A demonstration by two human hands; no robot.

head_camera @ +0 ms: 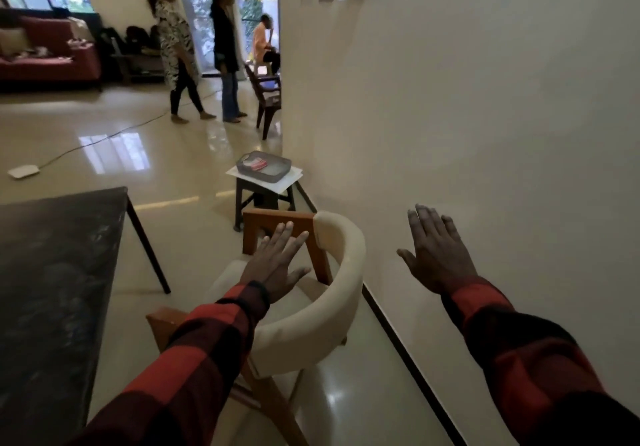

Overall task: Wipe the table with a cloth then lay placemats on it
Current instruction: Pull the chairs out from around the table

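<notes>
The dark table [59, 265] fills the lower left, its top smeared with pale streaks. My left hand [277, 262] is stretched out flat with straight fingers, above the seat of a cream chair. My right hand [438, 255] is held out flat too, fingers straight, in front of the white wall. Neither hand holds anything. On a small dark stool [263, 196] beyond the chair stands a grey tray [265, 166] with folded red and white cloth in it, on top of white sheets.
A cream chair with a wooden frame [332, 293] stands right in front of me beside the wall [485, 133]. Three people are across the glossy floor at the back, near a wooden chair [265, 99]. A red sofa [48, 54] is far left. A cable runs to a white pad [22, 171].
</notes>
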